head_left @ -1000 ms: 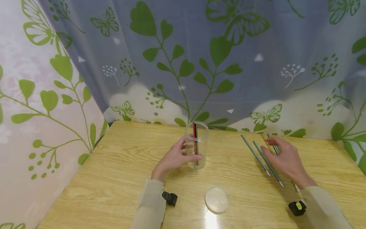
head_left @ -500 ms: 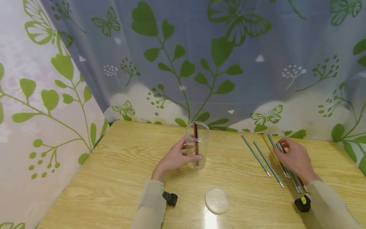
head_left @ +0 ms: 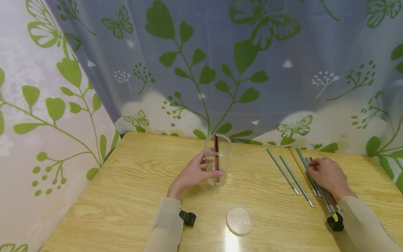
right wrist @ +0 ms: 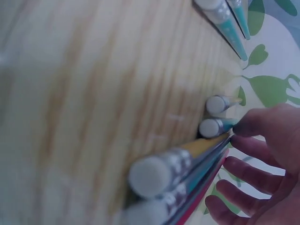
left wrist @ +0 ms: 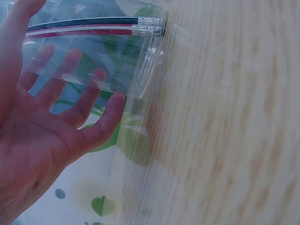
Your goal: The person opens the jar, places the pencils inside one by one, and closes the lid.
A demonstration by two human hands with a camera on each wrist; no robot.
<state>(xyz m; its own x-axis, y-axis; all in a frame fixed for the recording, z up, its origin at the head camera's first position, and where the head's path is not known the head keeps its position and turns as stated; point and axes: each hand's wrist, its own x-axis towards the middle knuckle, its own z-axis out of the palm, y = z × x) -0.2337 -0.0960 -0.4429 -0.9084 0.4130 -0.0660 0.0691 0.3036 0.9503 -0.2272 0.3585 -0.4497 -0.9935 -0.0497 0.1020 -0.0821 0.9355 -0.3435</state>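
Note:
On the table, a clear plastic jar (head_left: 225,161) stands upright. My left hand (head_left: 192,172) grips its side, thumb in front and fingers behind. Inside lean a red pencil (left wrist: 89,32) and a black pencil (left wrist: 93,21), their metal eraser ends at the bottom. At the right, my right hand (head_left: 329,176) reaches over a loose cluster of pencils (head_left: 316,190); thumb and index finger pinch among them, beside a teal pencil (right wrist: 227,123). The other fingers lie loosely bent. Yellow pencils and a red pencil (right wrist: 201,194) lie there too, partly hidden under the hand.
Two teal pencils (head_left: 283,171) lie apart, left of the cluster. A round clear lid (head_left: 239,220) rests nearer the front, between the forearms. Behind the table (head_left: 126,196) hangs a patterned curtain (head_left: 195,42). Each wrist wears a small black camera (head_left: 189,219).
My right hand has shifted to the right across the pencils, its spread fingers drawing together and uncovering more of the cluster. The left hand and the jar stay in place.

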